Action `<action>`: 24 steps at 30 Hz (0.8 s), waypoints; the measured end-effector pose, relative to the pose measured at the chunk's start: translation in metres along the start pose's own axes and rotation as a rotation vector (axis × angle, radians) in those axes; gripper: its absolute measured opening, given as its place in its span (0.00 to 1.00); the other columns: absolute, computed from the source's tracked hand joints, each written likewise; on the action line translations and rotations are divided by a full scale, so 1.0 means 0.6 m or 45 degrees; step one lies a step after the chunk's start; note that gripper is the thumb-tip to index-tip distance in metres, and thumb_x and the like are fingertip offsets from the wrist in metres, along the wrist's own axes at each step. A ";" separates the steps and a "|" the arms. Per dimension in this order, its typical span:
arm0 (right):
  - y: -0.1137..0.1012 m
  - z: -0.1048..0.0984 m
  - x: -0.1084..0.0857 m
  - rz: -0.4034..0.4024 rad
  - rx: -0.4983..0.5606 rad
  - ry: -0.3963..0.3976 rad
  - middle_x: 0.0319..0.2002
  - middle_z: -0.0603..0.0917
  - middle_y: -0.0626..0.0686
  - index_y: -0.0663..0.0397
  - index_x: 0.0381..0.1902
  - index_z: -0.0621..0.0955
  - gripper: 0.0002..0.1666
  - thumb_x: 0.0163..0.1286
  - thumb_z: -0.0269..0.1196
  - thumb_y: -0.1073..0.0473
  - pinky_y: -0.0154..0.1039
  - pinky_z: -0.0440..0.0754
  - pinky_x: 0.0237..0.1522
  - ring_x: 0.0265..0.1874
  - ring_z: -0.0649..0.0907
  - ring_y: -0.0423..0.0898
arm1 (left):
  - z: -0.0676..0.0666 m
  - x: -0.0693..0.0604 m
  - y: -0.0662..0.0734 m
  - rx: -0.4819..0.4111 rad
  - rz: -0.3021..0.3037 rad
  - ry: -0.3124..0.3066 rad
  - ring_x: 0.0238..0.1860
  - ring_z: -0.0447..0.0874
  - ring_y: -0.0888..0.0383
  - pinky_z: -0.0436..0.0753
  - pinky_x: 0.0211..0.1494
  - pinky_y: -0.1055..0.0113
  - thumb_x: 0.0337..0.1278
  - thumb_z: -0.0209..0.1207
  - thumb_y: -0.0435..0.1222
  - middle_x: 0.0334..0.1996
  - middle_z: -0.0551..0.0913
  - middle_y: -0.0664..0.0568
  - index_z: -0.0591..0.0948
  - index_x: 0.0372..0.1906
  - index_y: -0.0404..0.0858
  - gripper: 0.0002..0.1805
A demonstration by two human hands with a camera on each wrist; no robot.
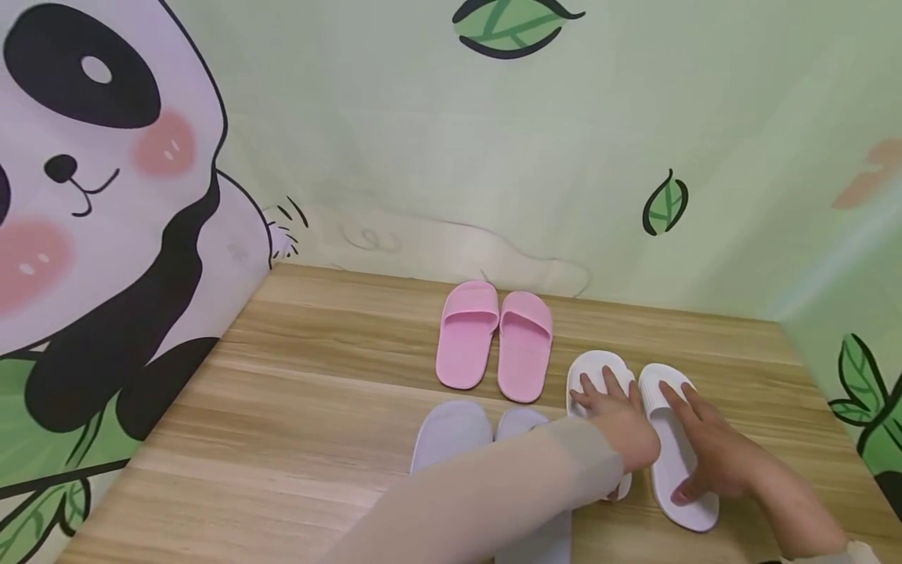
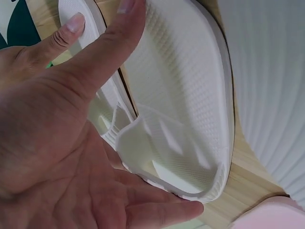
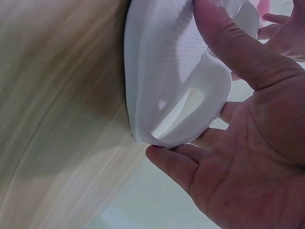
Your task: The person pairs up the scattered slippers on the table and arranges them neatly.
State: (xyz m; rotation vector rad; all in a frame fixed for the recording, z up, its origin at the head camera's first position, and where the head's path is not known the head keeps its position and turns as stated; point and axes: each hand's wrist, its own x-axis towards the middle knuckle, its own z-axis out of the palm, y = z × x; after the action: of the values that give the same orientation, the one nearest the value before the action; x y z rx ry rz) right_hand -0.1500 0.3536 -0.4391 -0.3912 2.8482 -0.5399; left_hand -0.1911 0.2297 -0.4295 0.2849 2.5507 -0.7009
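Observation:
A pair of white slippers stands side by side at the right of the floor. My left hand [image 1: 616, 423] lies over the left white slipper [image 1: 586, 365], fingers spread on its strap. In the left wrist view the left thumb reaches over the footbed of that slipper [image 2: 190, 62]. On the right white slipper [image 1: 676, 454], my right hand [image 1: 726, 454] rests with extended fingers along the strap and the thumb near the heel. The right wrist view shows the right hand's fingers [image 3: 178, 164] straight against the strap's front edge.
Two pink slippers [image 1: 465, 352] stand near the back wall. Pale grey slippers [image 1: 451, 431] lie in front of them, partly hidden by my left sleeve [image 1: 479, 493]. Light green printed walls [image 1: 395, 141] with a panda [image 1: 106, 235] border the wood-grain floor [image 1: 282, 407].

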 end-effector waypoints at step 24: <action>0.005 -0.025 0.062 0.036 0.030 -0.075 0.75 0.43 0.85 0.61 0.82 0.42 0.89 0.32 0.87 0.58 0.83 0.57 0.65 0.70 0.50 0.88 | -0.038 -0.013 -0.072 -0.293 0.085 0.038 0.85 0.42 0.55 0.61 0.81 0.53 0.41 0.79 0.55 0.85 0.37 0.62 0.37 0.83 0.69 0.72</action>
State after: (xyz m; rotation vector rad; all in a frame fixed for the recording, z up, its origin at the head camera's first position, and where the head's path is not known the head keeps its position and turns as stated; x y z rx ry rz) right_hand -0.1893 0.3500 -0.4326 -0.3561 2.7837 -0.5468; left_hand -0.2071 0.2047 -0.3900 0.3029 2.6065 -0.3763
